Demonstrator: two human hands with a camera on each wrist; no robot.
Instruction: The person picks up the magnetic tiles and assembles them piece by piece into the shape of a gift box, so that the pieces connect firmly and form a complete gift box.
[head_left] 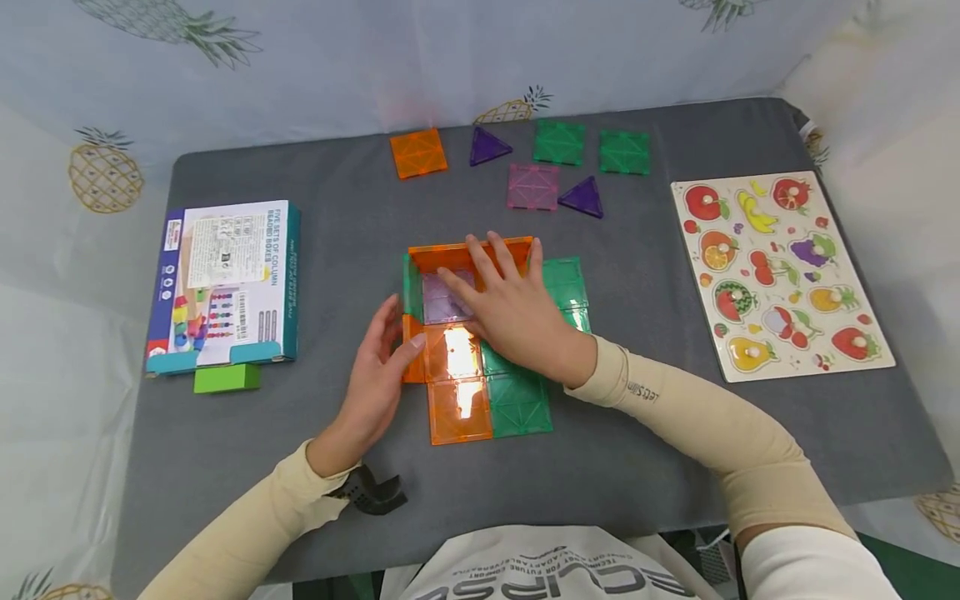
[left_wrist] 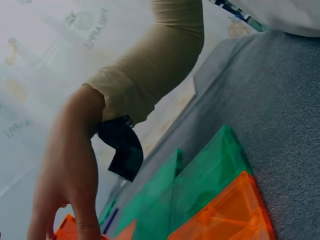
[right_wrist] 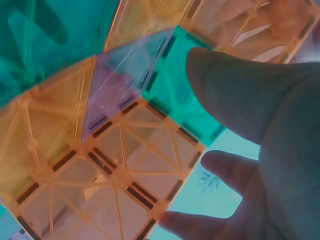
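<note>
A low structure of see-through magnetic tiles stands mid-table. Upright orange tiles point(head_left: 442, 258) form its back, beside an upright green tile point(head_left: 412, 287). A purple tile point(head_left: 442, 300) lies inside. My left hand point(head_left: 375, 379) holds an upright orange tile point(head_left: 412, 367), thumb over its top, fingers outside. Across the back wall spreads my right hand point(head_left: 517, 308), fingertips past its top edge and thumb inside. The right wrist view shows those fingers point(right_wrist: 230, 170) beyond the orange wall. Flat orange tiles point(head_left: 460, 412) and green tiles point(head_left: 519, 406) adjoin in front.
Loose at the back lie an orange square point(head_left: 418, 153), purple triangles point(head_left: 489, 146), a pink square point(head_left: 533, 186) and green squares point(head_left: 558, 142). A boxed set point(head_left: 225, 283) with a green block point(head_left: 227, 378) is left; a fruit puzzle board point(head_left: 780, 275) is right.
</note>
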